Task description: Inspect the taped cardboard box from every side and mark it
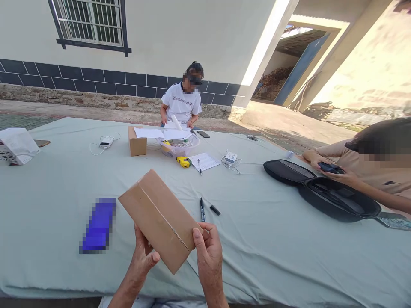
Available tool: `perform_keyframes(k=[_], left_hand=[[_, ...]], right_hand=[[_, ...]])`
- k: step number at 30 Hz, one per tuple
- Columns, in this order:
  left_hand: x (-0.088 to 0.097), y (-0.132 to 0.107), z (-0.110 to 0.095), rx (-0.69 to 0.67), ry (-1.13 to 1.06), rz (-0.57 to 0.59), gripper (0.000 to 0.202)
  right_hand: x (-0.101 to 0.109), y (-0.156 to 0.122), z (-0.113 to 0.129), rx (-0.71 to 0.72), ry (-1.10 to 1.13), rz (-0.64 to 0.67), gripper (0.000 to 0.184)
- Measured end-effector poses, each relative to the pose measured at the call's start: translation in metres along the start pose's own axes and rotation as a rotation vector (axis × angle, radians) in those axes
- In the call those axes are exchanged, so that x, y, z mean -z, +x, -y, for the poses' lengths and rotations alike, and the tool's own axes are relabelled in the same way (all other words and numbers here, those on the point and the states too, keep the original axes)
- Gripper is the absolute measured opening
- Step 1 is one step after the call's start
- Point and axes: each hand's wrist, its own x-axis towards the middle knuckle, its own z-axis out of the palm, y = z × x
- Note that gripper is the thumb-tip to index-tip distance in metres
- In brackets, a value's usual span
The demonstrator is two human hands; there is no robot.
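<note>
I hold a sealed brown cardboard box (157,214) above the near edge of the cloth-covered table (272,252). The box is tilted, with a taped seam running along its top. My left hand (143,256) grips its lower left side, thumb curled under the near corner. On the near right end my right hand (208,252) is wrapped, thumb on top. A black marker (202,209) and its loose cap (215,210) lie just beyond my right hand.
A blurred blue item (98,224) lies left of the box. Farther off are a second small box (137,141), a clear bowl (178,146), a yellow tape measure (183,161) and papers (205,161). An open black case (324,190) sits before a person at right; another person sits across.
</note>
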Motion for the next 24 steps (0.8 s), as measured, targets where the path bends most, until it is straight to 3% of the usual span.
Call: perform_keyframes(k=[6, 13, 17, 21, 24], left_hand=[[-0.012, -0.002, -0.027, 0.117, -0.083, -0.050, 0.106], [-0.020, 0.005, -0.031, 0.190, -0.235, -0.188, 0.088], [-0.024, 0.006, -0.031, 0.176, -0.279, -0.215, 0.077], [-0.022, 0.003, -0.028, 0.185, -0.300, -0.226, 0.073], [-0.016, 0.003, -0.025, 0.190, -0.317, -0.258, 0.080]], right_hand=[[-0.010, -0.010, 0.002, 0.153, -0.065, 0.073, 0.045], [-0.021, -0.011, 0.006, 0.451, -0.367, 0.199, 0.093], [-0.021, -0.009, 0.009, 0.556, -0.458, 0.241, 0.105], [-0.015, -0.006, 0.008, 0.540, -0.410, 0.236, 0.090], [-0.012, 0.003, 0.012, 0.487, -0.334, 0.218, 0.050]])
